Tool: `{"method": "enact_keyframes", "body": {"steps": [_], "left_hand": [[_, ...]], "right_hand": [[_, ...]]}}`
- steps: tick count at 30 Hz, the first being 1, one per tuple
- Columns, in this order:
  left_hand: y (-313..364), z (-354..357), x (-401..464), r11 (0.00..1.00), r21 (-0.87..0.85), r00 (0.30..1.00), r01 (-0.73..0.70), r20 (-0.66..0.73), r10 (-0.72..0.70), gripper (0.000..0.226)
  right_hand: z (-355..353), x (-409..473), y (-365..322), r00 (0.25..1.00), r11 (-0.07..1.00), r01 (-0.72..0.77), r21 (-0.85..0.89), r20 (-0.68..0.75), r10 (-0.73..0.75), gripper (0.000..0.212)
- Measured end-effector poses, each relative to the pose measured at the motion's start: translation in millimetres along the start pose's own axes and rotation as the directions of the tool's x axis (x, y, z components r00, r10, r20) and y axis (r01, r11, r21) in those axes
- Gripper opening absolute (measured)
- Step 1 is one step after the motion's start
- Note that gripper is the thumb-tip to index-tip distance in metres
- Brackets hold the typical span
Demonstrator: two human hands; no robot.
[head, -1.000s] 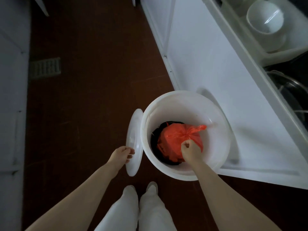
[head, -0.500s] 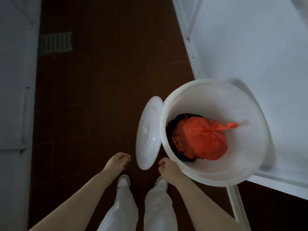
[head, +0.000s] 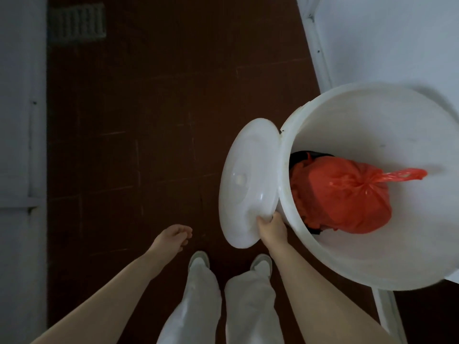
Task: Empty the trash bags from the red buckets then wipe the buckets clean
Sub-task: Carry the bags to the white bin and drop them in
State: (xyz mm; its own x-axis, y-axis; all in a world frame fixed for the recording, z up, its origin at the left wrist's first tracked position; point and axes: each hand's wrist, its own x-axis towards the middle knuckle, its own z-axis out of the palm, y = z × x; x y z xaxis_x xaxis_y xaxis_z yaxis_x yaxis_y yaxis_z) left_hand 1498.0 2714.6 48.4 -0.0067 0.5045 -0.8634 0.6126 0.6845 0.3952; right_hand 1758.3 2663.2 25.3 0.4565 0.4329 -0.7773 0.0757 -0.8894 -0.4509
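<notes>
Fingers [head: 274,218] of the right hand [head: 272,230] curl over the lower edge of the round white plastic lid [head: 248,182], thumb on its face, gripping it where it meets the rim of the large white plastic bucket [head: 387,120]. That lid stands on edge, tilted, leaning against the bucket's outer wall at the bucket's 9 o'clock side, its inner face turned toward the camera.

At about 8 o'clock from the lid, well apart from it, the left hand [head: 172,238] hangs above the floor with its fingers loosely curled, holding nothing.

Inside the bucket lies the tied orange-red plastic trash bag [head: 340,194], bulging and knotted, its twisted tail pointing toward 3 o'clock and lying against the bucket's inner wall. Beneath the bag, at its 10 o'clock edge and again at its lower edge, a dark lining [head: 301,156] shows; what it is cannot be told. This bucket is white in the picture, not red.

Dark reddish-brown tiled floor [head: 149,120] fills the middle of the view. Both legs in white trousers [head: 198,306] and two pale shoes [head: 198,258] stand at 6 o'clock. White cabinet panels [head: 385,40] rise behind the bucket at 1 o'clock, and a white wall panel [head: 19,120] runs down the 9 o'clock side. A grey slatted floor vent [head: 77,22] sits at 11 o'clock.
</notes>
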Motion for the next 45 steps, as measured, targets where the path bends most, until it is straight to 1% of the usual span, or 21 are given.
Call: {"method": "enact_keyframes", "body": {"steps": [3, 7, 11, 13, 18, 21, 24, 26, 28, 30, 32, 34, 37, 40, 43, 45], "left_hand": [[-9.0, 4.1, 12.3, 1.0, 0.017, 1.0, 0.002, 0.018, -0.003, 0.023], [-7.3, 12.3, 30.7, 0.998, 0.056, 0.999, -0.012, 0.045, 0.01, 0.023], [12.6, 25.2, 62.8, 0.991, 0.106, 0.995, -0.081, 0.064, 0.075, 0.022], [27.5, 36.6, 85.5, 0.985, 0.133, 0.991, -0.11, 0.085, 0.099, 0.024], [61.1, 74.0, 145.3, 0.962, 0.175, 0.973, -0.207, 0.136, 0.185, 0.043], [75.3, 95.5, 175.3, 0.959, 0.192, 0.968, -0.208, 0.177, 0.175, 0.055], [86.5, 112.0, 200.4, 0.928, 0.269, 0.963, -0.257, 0.149, 0.224, 0.066], [96.0, 121.1, 213.5, 0.932, 0.241, 0.959, -0.27, 0.149, 0.24, 0.066], [106.3, 127.9, 224.6, 0.948, 0.174, 0.96, -0.267, 0.137, 0.245, 0.059], [113.9, 132.4, 234.7, 0.958, 0.113, 0.959, -0.262, 0.139, 0.246, 0.051], [118.2, 135.7, 240.5, 0.957, 0.117, 0.956, -0.265, 0.161, 0.245, 0.044], [118.7, 138.1, 243.1, 0.95, 0.162, 0.958, -0.267, 0.151, 0.244, 0.042], [113.2, 140.2, 249.1, 0.945, 0.198, 0.964, -0.259, 0.114, 0.24, 0.051], [105.6, 137.6, 259.4, 0.969, 0.104, 0.973, -0.223, 0.082, 0.215, 0.047], [98.1, 126.5, 259.8, 0.982, 0.031, 0.983, -0.185, -0.013, 0.185, 0.039], [92.8, 114.7, 251.8, 0.986, 0.009, 0.983, -0.168, -0.076, 0.168, 0.035]], "right_hand": [[7.1, 7.7, 1.0, 0.998, 0.999, 0.01, 0.047, -0.058, -0.007, 0.02], [11.3, 14.1, 5.1, 0.993, 0.993, 0.039, 0.11, -0.111, -0.027, 0.01], [15.8, 18.9, 15.0, 0.987, 0.98, 0.09, 0.177, -0.146, -0.064, 0.01], [17.7, 19.7, 20.4, 0.981, 0.975, 0.137, 0.176, -0.157, -0.11, 0.009], [19.9, 21.0, 30.0, 0.961, 0.964, 0.238, 0.121, -0.172, -0.216, 0.019], [21.6, 22.1, 34.3, 0.949, 0.95, 0.281, 0.135, -0.184, -0.255, 0.017], [22.3, 26.0, 38.0, 0.938, 0.934, 0.321, 0.159, -0.192, -0.289, 0.017], [20.1, 28.5, 38.1, 0.917, 0.915, 0.375, 0.147, -0.204, -0.343, 0.014], [18.9, 34.8, 43.8, 0.892, 0.893, 0.434, 0.115, -0.192, -0.409, 0.006], [19.3, 42.6, 49.4, 0.877, 0.884, 0.463, 0.071, -0.184, -0.444, 0.027], [18.5, 47.7, 53.0, 0.867, 0.881, 0.472, 0.025, -0.192, -0.46, 0.044], [17.1, 47.7, 51.4, 0.853, 0.866, 0.499, 0.033, -0.198, -0.484, 0.046], [19.2, 47.8, 49.1, 0.845, 0.853, 0.519, 0.056, -0.188, -0.502, 0.043], [23.3, 46.4, 45.2, 0.857, 0.856, 0.509, 0.09, -0.144, -0.495, 0.047], [23.3, 44.8, 46.4, 0.873, 0.873, 0.485, 0.051, -0.085, -0.48, 0.053], [23.2, 38.6, 43.6, 0.872, 0.873, 0.487, -0.011, -0.046, -0.487, 0.059]]}}
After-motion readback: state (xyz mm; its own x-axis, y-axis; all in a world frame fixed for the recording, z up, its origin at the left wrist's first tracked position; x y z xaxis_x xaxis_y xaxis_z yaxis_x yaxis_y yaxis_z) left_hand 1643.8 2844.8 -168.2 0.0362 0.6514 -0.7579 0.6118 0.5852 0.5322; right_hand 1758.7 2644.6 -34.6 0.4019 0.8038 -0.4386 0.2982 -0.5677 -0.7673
